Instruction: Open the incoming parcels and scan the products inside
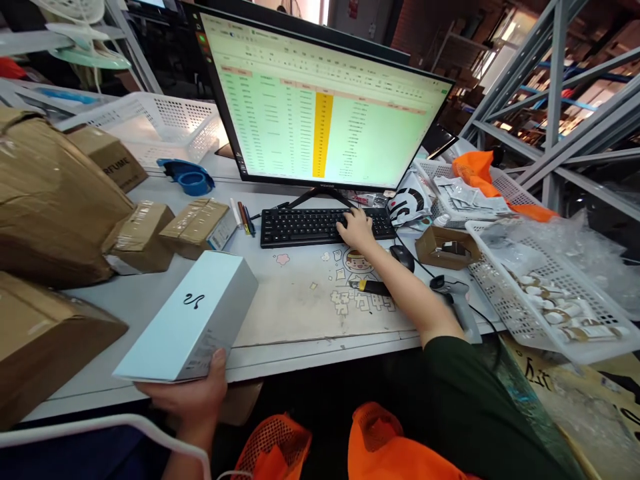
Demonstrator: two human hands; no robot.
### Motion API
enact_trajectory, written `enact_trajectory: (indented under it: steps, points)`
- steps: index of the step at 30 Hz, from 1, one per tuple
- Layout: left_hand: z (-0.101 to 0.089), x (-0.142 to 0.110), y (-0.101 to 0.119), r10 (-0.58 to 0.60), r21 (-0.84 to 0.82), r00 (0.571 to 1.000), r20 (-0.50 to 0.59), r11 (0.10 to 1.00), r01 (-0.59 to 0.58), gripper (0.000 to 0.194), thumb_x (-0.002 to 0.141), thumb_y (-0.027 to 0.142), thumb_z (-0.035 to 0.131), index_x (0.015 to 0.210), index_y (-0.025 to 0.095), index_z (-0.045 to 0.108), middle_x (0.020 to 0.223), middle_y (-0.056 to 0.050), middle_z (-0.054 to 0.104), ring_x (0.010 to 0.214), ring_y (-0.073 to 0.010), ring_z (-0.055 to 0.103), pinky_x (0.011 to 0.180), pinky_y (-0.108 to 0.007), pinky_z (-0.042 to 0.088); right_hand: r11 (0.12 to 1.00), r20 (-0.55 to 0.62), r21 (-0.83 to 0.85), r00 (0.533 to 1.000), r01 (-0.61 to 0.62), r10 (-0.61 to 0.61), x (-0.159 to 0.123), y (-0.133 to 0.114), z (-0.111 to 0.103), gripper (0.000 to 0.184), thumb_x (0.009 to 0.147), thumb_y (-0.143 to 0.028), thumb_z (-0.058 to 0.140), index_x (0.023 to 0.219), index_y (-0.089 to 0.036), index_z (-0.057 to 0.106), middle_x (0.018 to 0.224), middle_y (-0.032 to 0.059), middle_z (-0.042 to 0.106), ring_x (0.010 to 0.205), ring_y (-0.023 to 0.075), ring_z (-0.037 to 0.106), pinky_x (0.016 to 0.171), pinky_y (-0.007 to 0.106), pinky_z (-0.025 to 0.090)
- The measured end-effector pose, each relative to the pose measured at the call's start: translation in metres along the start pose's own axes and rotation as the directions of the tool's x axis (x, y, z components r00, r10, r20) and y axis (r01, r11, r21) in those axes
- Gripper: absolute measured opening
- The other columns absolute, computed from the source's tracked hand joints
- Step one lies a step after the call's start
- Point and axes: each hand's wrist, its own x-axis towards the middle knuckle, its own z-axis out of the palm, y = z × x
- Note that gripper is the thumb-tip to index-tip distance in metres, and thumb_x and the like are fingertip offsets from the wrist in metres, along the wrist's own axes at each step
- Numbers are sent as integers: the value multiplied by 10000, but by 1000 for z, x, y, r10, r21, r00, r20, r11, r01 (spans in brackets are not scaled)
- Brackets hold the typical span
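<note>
A pale blue box (187,307) with a black squiggle on its top is tilted over the desk's front left. My left hand (197,393) grips its near end, the thumb along the side and the other fingers underneath, mostly hidden. On the black keyboard (300,227) rests my right hand (357,229), fingers apart on the keys toward its right part and holding nothing. Behind the keyboard stands a monitor (280,127) showing a spreadsheet with one yellow column. A black mouse (401,257) and a yellow-and-black utility knife (373,287) lie near my right forearm.
Cardboard boxes (55,200) crowd the left side, with a blue tape dispenser (193,179) behind them. Several pens (245,218) lie left of the keyboard. On the right are a small open carton (447,247), a scanner (455,293) and a white basket (530,313) of bottles.
</note>
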Motion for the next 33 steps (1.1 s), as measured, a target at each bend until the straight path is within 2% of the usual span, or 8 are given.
enact_trajectory:
  steps: [3,7,12,17,20,24,28,33]
  points:
    - [0,0,-1,-3,54,995,-102,999,9,1368,534,742,768,1530,-45,259,1491,-382,456,1447,-507,458,1210,-644,381,999,27,-26,999,-22,23,15,-8,5,580,1068,-516,426,1446,-124,622,1717,196,289,1600,405,157,1239,630,209]
    - [-1,-2,-6,-82,103,992,-94,990,91,1386,500,764,789,1507,-53,298,1434,-385,511,1438,-546,452,1195,-681,368,999,-12,-26,999,-43,43,-6,7,7,604,1074,-513,401,1474,-102,592,1712,202,305,1593,399,192,1238,618,229]
    - [1,-3,-15,-63,111,993,-100,991,74,1377,561,755,772,1518,-99,269,1435,-404,481,1478,-549,391,1216,-693,328,995,17,-38,995,-96,96,-49,32,8,598,1058,-515,435,1496,-135,581,1668,203,390,1568,391,262,1221,600,270]
    - [0,0,-9,45,79,996,-78,996,-39,1364,581,710,772,1528,-107,228,1503,-419,420,1459,-517,437,1196,-659,382,995,-23,-41,996,-88,87,-60,38,16,583,1051,-495,454,1452,-105,620,1694,205,330,1584,386,202,1230,589,231]
    - [0,0,-5,35,59,995,-91,998,-30,1333,560,689,794,1542,-44,268,1513,-369,448,1458,-475,460,1205,-601,396,997,-51,-35,997,-63,61,-60,39,19,572,1043,-472,466,1434,-86,625,1616,236,435,1538,385,270,1217,572,238]
    - [2,1,-8,-21,107,992,-122,994,34,1399,522,752,767,1536,-78,276,1463,-381,493,1429,-503,481,1180,-630,407,998,-76,-12,996,-56,55,-61,41,21,595,1034,-450,470,1498,-87,555,1476,248,562,1468,380,353,1188,569,256]
    - [3,1,-10,2,147,992,-124,989,16,1398,558,774,730,1535,-113,269,1452,-399,488,1421,-525,478,1166,-645,416,999,-129,-11,990,-53,51,-61,43,23,523,1013,-448,495,1378,-111,659,1596,232,442,1535,390,244,1208,594,210]
    - [3,0,-6,-58,159,992,-115,984,76,1348,580,784,738,1547,-41,290,1429,-369,509,1371,-553,498,1145,-701,391,999,-150,8,988,-45,46,-61,45,24,495,1003,-411,482,1340,-101,670,1665,231,359,1562,388,205,1217,631,203]
